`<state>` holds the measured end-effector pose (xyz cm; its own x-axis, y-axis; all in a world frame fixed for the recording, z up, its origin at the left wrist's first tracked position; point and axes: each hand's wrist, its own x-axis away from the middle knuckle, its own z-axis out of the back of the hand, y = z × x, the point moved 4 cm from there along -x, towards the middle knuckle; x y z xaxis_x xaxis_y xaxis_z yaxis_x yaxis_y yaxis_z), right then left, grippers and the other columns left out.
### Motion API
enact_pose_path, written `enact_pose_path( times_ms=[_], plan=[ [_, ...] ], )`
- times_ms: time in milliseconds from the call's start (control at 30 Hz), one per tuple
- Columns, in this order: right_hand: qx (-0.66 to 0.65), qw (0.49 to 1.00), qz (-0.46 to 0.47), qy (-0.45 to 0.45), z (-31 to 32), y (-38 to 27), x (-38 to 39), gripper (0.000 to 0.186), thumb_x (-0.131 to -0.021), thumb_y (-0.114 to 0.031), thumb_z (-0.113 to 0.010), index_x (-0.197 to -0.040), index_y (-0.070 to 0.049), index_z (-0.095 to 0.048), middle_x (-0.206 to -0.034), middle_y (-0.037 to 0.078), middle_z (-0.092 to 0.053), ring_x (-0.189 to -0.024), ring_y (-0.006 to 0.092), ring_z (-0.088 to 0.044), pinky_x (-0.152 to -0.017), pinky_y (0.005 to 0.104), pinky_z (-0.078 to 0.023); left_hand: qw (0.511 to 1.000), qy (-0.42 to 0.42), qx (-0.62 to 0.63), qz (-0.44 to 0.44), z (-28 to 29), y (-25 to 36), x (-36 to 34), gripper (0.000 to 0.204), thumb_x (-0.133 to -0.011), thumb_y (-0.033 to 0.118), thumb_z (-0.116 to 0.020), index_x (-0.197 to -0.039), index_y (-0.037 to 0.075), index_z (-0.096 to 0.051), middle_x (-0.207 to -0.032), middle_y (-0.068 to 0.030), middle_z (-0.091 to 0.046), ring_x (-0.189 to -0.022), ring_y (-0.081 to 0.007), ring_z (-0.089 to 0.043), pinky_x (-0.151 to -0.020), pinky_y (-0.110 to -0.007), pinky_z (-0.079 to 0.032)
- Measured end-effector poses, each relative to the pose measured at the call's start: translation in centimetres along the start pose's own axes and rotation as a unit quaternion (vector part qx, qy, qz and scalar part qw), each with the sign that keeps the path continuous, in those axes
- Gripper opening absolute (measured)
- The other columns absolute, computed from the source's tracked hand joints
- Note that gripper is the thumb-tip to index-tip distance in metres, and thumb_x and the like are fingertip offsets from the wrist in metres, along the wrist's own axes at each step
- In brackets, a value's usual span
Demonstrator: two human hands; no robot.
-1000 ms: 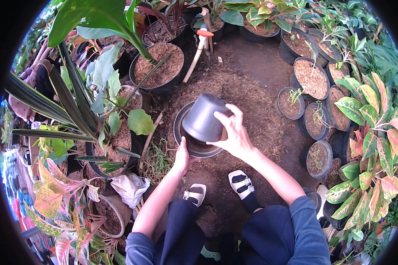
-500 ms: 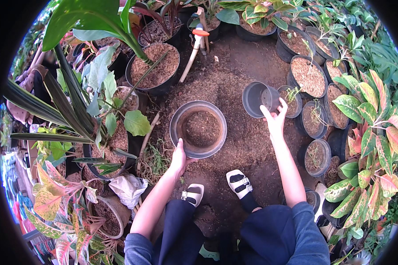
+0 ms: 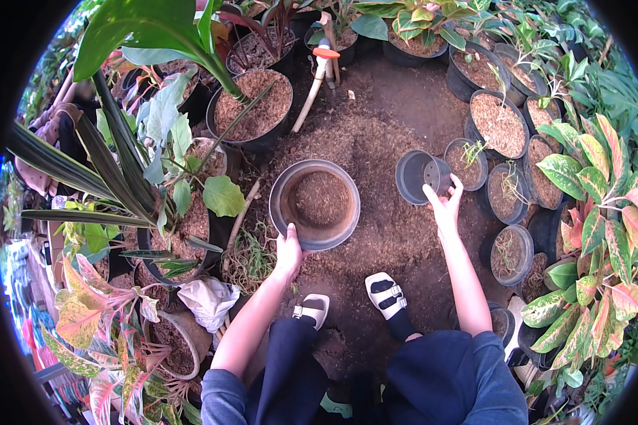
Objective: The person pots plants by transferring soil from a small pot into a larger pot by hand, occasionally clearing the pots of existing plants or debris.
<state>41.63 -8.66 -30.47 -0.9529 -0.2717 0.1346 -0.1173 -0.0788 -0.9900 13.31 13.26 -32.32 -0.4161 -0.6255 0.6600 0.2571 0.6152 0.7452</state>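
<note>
A left hand grips the rim of a wide pot of soil over dirt ground; to its right, the right hand pinches a smaller, tilted pot (likely light, stiff, slick). The wide pot, probably heavier, suits a rim hold.

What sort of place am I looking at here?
Probably a plant nursery or home garden: a pink-and-green leafy plant on the right, dark pots of soil-like mix around bare ground, and a tap with an orange-red handle.
</note>
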Motion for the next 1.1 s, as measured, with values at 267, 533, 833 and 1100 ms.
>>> enact_pose_path(
  times_ms=[267, 533, 833, 1100],
  plan=[
    [0.120, 0.991, 0.050, 0.028, 1.4, 1.2, -0.3, 0.090, -0.059, -0.024, -0.080, -0.129, -0.013, -0.023, -0.118, 0.018, -0.027, -0.067, 0.0135, -0.048, -0.065, 0.0271, -0.045, 0.999, 0.024, -0.008, -0.035, 1.4, -0.8, -0.5, 0.037, -0.091, 0.032, -0.038, -0.119, 0.007, -0.035, -0.108, -0.0103, -0.052, -0.089, -0.0209, -0.056, -0.063, -0.037, -0.051],
    [0.304, 0.946, 0.114, 0.007, 0.5, 0.5, 0.2, 0.095, -0.054, -0.032, -0.081, -0.128, -0.013, -0.024, -0.118, 0.020, -0.028, -0.095, 0.0300, -0.044, -0.077, 0.0374, -0.044, 1.000, -0.001, -0.008, -0.026, 1.8, -0.8, -0.2, 0.044, -0.091, 0.032, -0.036, -0.128, 0.010, -0.025, -0.119, -0.0143, -0.042, -0.097, -0.0259, -0.053, -0.063, -0.041, -0.053],
    [0.322, 0.939, 0.097, -0.077, -1.5, 1.4, 1.7, 0.095, -0.054, -0.036, -0.080, -0.127, -0.014, -0.024, -0.117, 0.019, -0.027, -0.102, 0.0348, -0.043, -0.082, 0.0438, -0.042, 1.000, -0.005, 0.006, -0.004, 1.3, -0.2, 0.1, 0.044, -0.092, 0.031, -0.033, -0.128, 0.007, -0.022, -0.121, -0.0158, -0.040, -0.101, -0.0293, -0.052, -0.069, -0.042, -0.055],
    [0.326, 0.942, 0.046, -0.063, -1.1, 2.1, 2.8, 0.095, -0.055, -0.040, -0.079, -0.126, -0.009, -0.023, -0.116, 0.022, -0.029, -0.103, 0.0341, -0.040, -0.082, 0.0411, -0.041, 0.999, -0.004, 0.031, 0.030, 0.9, -0.1, 0.3, 0.044, -0.092, 0.031, -0.033, -0.126, 0.005, -0.024, -0.120, -0.0157, -0.041, -0.100, -0.0286, -0.052, -0.069, -0.042, -0.055]
  ],
)
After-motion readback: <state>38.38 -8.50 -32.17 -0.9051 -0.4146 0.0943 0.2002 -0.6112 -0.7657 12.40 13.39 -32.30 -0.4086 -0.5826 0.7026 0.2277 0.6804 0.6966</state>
